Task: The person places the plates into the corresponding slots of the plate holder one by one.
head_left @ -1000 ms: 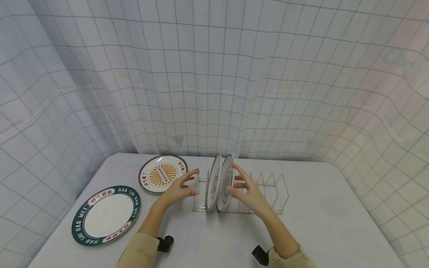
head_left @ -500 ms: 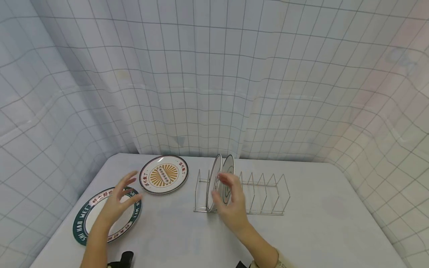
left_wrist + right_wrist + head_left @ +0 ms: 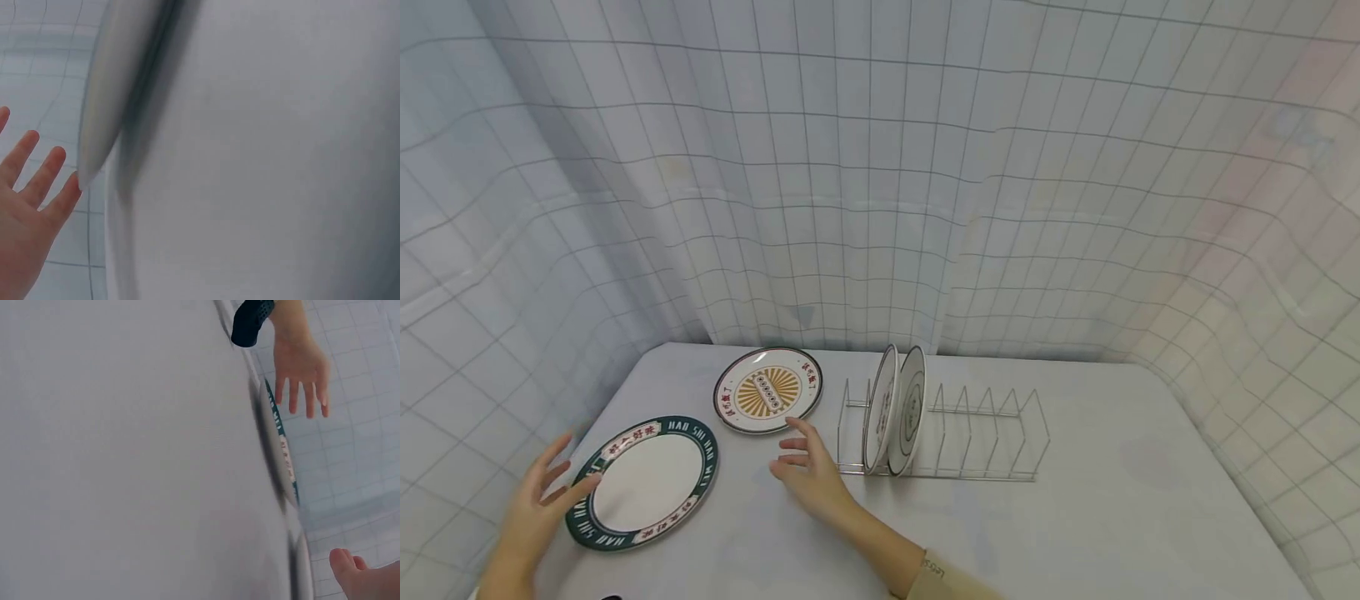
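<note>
My left hand (image 3: pixel 535 504) is at the left edge of the green-rimmed plate (image 3: pixel 651 479), which lies flat on the table. Its fingers are spread and hold nothing. In the left wrist view the fingertips (image 3: pixel 73 182) come right up to the plate's rim (image 3: pixel 106 106). Over the table, my right hand (image 3: pixel 816 479) has relaxed, parted fingers with nothing between them, just below the plate with a yellow sunburst (image 3: pixel 767 390). Two plates stand on edge in the wire rack: a white one (image 3: pixel 880 417) and, to its right, one with dark rings (image 3: pixel 912 408).
The wire rack (image 3: pixel 970 478) stands at the back middle, with several bare slots to the right of the upright plates. A white table (image 3: pixel 1075 517) carries everything. Checked curtains (image 3: pixel 880 208) hang close behind it and along both sides.
Both hands have moved left, away from the rack. The left hand crossed over to the green-rimmed plate's far left edge; the right hand came away from the ringed plate, which stays upright.
</note>
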The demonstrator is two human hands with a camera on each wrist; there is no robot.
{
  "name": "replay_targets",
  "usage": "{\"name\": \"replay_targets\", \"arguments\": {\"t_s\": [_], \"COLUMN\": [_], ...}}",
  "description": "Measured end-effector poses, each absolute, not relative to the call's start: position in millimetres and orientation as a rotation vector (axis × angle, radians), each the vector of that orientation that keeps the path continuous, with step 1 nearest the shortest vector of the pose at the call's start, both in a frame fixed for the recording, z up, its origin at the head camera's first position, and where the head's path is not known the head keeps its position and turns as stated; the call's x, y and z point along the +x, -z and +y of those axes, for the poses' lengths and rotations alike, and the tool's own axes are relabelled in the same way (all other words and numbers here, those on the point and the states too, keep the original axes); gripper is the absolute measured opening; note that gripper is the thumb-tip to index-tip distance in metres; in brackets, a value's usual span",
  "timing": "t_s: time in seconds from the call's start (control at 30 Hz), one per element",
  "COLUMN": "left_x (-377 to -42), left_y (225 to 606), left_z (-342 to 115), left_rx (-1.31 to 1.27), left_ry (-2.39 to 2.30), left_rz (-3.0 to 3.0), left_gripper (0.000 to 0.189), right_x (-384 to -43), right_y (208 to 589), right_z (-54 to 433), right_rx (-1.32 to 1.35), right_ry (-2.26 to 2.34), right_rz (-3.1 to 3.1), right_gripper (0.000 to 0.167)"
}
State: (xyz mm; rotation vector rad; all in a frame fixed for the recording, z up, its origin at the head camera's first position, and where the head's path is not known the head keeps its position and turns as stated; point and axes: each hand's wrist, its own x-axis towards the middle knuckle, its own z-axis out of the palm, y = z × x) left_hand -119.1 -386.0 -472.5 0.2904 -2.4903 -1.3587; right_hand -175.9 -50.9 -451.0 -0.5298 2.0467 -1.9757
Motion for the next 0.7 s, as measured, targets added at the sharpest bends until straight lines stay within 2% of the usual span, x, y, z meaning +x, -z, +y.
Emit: {"name": "replay_targets", "arguments": {"t_s": [0.17, 0.3, 0.7], "left_x": [-117.4, -117.3, -120.2], "left_y": [487.3, 491.4, 498.2], "left_z": [-403.8, -414.2, -429.5], "left_rx": [0.468, 0.491, 0.402], "left_ry": [1.442, 1.523, 1.762], "left_rz": [-2.512, -2.541, -2.577], "left_gripper": [0.074, 0.074, 0.071], "right_x": [-185.3, -184.1, -174.2], "right_y": [476.2, 487.0, 496.6], "right_z": [-73.1, -89.4, -119.1], "right_rx": [-0.271, -0.122, -0.048], "right_ry": [1.993, 2.055, 2.033], "right_rz": [1.848, 1.621, 1.243], "right_gripper": [0.057, 0.057, 0.058]}}
